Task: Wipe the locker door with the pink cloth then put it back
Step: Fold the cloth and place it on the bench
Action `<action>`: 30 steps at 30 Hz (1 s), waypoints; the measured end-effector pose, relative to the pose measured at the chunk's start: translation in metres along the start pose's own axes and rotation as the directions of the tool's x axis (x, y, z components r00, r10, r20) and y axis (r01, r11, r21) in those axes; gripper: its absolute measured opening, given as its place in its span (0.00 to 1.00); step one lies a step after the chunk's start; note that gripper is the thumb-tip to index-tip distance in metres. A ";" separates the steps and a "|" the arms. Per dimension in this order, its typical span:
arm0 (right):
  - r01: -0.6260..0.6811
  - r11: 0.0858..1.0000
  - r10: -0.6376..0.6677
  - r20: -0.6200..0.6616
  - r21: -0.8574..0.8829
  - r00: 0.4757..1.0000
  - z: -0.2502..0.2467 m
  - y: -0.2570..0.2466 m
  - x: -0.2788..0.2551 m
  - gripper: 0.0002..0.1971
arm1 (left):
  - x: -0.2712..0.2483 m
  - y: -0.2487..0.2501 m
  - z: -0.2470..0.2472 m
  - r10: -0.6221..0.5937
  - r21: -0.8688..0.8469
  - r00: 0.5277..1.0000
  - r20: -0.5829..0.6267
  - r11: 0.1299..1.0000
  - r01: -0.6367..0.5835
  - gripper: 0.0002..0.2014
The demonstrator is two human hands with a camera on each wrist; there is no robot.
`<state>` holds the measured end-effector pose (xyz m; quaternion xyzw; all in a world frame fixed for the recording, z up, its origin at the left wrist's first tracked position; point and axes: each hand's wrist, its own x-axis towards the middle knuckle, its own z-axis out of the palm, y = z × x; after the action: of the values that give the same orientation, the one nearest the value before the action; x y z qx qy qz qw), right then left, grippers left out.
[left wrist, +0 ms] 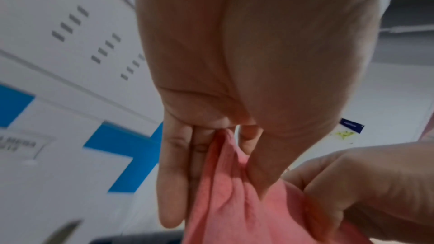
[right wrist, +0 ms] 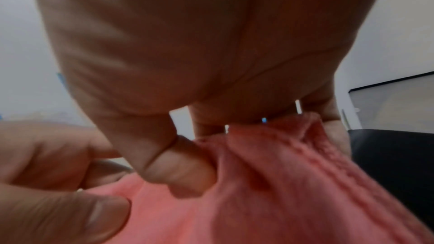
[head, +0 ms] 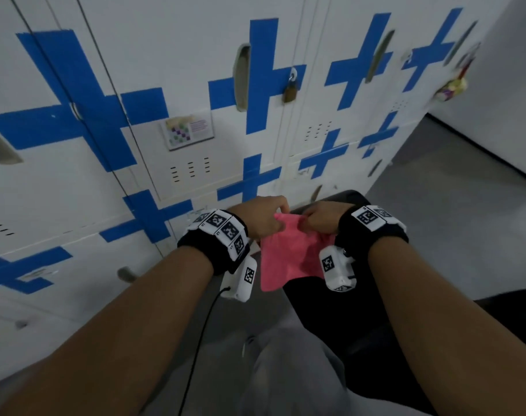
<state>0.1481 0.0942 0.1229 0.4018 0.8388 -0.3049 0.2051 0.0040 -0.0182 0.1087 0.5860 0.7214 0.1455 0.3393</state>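
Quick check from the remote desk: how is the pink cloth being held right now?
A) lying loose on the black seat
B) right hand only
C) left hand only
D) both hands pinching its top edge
D: the left hand and the right hand each pinch the upper edge of the pink cloth, which hangs down between the wrists, off the lockers.

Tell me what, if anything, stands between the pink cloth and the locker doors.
Nothing visible does. The left hand and right hand pinch the top edge of the soft pink cloth in open air before the white locker doors with blue crosses.
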 end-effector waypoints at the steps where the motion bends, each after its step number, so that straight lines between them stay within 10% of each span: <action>1: -0.039 0.999 0.039 0.008 -0.014 0.999 0.000 0.005 0.006 0.09 | 0.007 -0.001 0.005 -0.015 -0.006 1.000 0.015 1.000 0.015 0.11; 7: -0.138 0.980 0.154 0.107 -0.142 0.982 0.020 0.048 0.032 0.10 | 0.043 -0.021 0.050 -0.112 -0.173 0.983 0.145 0.975 0.137 0.06; 17: -0.133 0.991 0.117 -0.324 -0.028 0.939 0.060 0.074 0.076 0.18 | 0.085 -0.058 0.098 -0.335 -0.114 0.942 0.013 0.935 0.335 0.13; 20: -0.057 0.998 0.052 -0.186 -0.019 0.981 0.076 0.061 0.078 0.18 | 0.092 -0.064 0.102 -0.369 -0.146 0.929 -0.032 0.921 0.361 0.16; 25: -0.011 0.994 0.001 -0.088 -0.110 0.996 0.099 0.062 0.089 0.27 | 0.090 -0.058 0.104 -0.169 0.182 0.976 -0.140 0.964 0.193 0.32; 30: -0.065 0.972 0.034 -0.139 -0.226 0.990 0.104 0.060 0.100 0.30 | 0.083 -0.049 0.112 -0.066 0.552 0.997 -0.026 0.831 0.070 0.22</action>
<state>0.1472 0.1083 -0.0326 0.4159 0.8699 -0.1730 0.2008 0.0345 0.0260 -0.0296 0.6325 0.7541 -0.0792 0.1585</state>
